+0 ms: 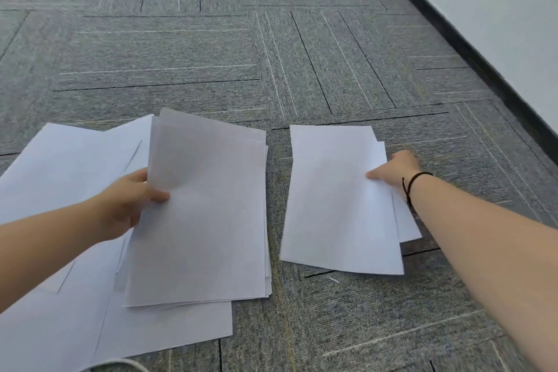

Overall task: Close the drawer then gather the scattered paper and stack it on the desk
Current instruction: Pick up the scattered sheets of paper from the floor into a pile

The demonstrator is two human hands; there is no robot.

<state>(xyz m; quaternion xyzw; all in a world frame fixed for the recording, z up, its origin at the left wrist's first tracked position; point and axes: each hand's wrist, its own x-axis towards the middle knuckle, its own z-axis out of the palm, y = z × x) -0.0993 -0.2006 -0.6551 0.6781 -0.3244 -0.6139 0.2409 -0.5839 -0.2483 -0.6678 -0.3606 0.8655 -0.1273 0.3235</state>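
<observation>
White sheets of paper lie on the grey carpet. My left hand (129, 202) grips the left edge of a small stack of sheets (202, 214), lifted slightly above more loose sheets (60, 178) spread at the lower left. My right hand (395, 172) pinches the right edge of two overlapping sheets (338, 199) that lie on the carpet to the right, thumb on top and fingers underneath. The drawer and the desk are out of view.
Grey carpet tiles (271, 54) with thin line patterns fill the floor. A white wall (498, 3) with a dark skirting board (471, 48) runs diagonally at the upper right. A pale cord (126, 363) curves at the bottom edge.
</observation>
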